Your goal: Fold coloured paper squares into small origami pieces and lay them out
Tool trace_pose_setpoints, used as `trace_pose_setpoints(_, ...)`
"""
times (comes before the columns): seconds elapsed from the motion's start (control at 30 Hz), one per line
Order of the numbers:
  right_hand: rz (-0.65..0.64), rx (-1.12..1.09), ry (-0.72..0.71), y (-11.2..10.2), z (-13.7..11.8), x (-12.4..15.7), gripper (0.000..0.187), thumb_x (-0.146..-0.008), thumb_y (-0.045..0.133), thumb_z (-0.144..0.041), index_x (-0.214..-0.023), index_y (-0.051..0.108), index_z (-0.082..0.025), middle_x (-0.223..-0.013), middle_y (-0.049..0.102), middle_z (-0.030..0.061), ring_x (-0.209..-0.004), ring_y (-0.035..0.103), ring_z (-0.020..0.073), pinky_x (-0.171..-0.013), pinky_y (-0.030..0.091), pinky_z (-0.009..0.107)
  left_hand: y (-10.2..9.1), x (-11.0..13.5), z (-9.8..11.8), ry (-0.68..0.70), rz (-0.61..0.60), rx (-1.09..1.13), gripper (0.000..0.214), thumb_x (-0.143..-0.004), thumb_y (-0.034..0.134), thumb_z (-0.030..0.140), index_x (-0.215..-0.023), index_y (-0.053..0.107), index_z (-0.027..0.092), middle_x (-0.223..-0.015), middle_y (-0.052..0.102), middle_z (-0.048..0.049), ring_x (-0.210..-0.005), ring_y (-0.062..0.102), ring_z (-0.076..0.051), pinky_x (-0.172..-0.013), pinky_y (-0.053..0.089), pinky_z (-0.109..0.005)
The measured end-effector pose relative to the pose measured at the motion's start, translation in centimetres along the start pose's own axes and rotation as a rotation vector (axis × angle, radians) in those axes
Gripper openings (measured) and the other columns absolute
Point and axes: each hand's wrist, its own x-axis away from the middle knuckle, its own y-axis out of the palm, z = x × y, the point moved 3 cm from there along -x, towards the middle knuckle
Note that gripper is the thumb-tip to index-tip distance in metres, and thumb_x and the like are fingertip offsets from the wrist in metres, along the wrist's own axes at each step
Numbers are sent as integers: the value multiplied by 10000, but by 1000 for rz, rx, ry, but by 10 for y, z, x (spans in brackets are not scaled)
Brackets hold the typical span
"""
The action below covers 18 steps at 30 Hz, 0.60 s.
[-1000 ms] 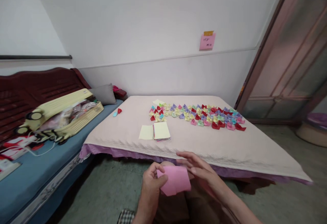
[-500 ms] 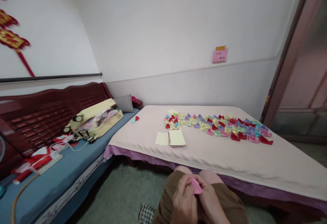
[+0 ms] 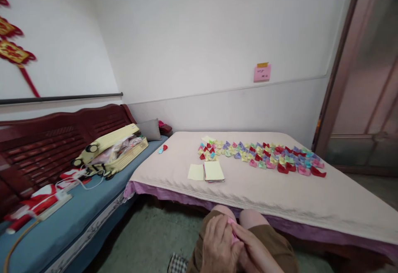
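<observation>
Low in the view, over my knees, my left hand [image 3: 218, 246] and my right hand [image 3: 253, 250] are pressed together around a small pink paper [image 3: 232, 230]. Only a sliver of the paper shows between the fingers. Both hands are closed on it. Ahead on the table [image 3: 311, 200] lie a stack of yellow paper squares [image 3: 213, 171] with one loose yellow sheet [image 3: 196, 172] beside it. Behind them stretch rows of several small folded paper pieces [image 3: 261, 157] in red, pink, yellow, purple and blue.
The table wears a pale cloth with a purple skirt. A dark wooden bench with a blue cushion [image 3: 65, 219] stands at left, carrying an open cream case [image 3: 110, 148] and red-white items. A pink note [image 3: 262, 73] sticks on the wall. A door [image 3: 367, 98] is at right.
The pink paper was held open and broad a second ago; it is now squeezed small between both hands, which dropped lower onto my knees. The view lifted and swung left.
</observation>
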Motion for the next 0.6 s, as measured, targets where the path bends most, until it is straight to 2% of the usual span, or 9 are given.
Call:
trace_pose_setpoints(0.07, 1, -9, -15, 0, 3, -3, 73, -725, 768, -237, -763, 754, -175, -774, 717, 24, -760, 640, 161, -782, 490, 251, 2, 3, -2, -10, -20, -11, 364, -926, 454, 340, -1159, 585, 92, -1063, 697, -178, -1031, 646, -253, -887, 517, -368)
trace_pose_setpoints(0.17, -17, -15, 4, 1, 7, -8, 128, -752, 749, -254, -677, 719, -154, -621, 638, -3, -624, 579, 125, -659, 467, 223, 8, 9, -6, -69, -25, 8, 516, -902, 450, 485, -1203, 531, 74, -1046, 679, -197, -992, 651, -263, -830, 536, -354)
trace_pose_setpoints(0.27, -42, -17, 56, 0, 10, -14, 211, -764, 737, -295, -639, 681, -134, -595, 592, -3, -585, 533, 118, -616, 435, 228, 13, 10, -11, -129, -29, 49, 680, -862, 397, 618, -1261, 474, 72, -1043, 661, -204, -983, 642, -285, -828, 535, -393)
trace_pose_setpoints(0.37, -32, -47, 61, -7, 12, -22, 222, -766, 720, -319, -659, 667, -132, -616, 577, 0, -593, 520, 121, -614, 421, 237, 20, 6, -17, -179, -128, 125, 764, -851, 347, 662, -1338, 415, 77, -1068, 646, -202, -981, 633, -287, -812, 540, -405)
trace_pose_setpoints(0.47, -78, -29, 34, -12, 9, -33, 149, -731, 717, -258, -660, 647, -148, -642, 561, -8, -611, 510, 128, -619, 415, 248, 35, 7, -22, -261, -201, 196, 695, -868, 301, 655, -1293, 496, 141, -998, 654, -165, -890, 653, -268, -729, 557, -382)
trace_pose_setpoints(0.53, -112, 116, 4, -14, 5, -40, 101, -702, 709, -202, -647, 637, -157, -657, 559, -10, -626, 497, 132, -618, 406, 248, 48, 11, -23, -305, -159, 212, 631, -869, 325, 641, -1208, 576, 171, -969, 651, -158, -821, 663, -259, -651, 557, -356)
trace_pose_setpoints(0.6, -135, 327, -40, -15, -1, -48, 86, -715, 673, -197, -642, 644, -162, -671, 562, -8, -643, 486, 137, -611, 393, 245, 62, 15, -25, -364, -87, 214, 503, -880, 397, 577, -1100, 645, 200, -971, 658, -153, -822, 669, -254, -652, 553, -339)
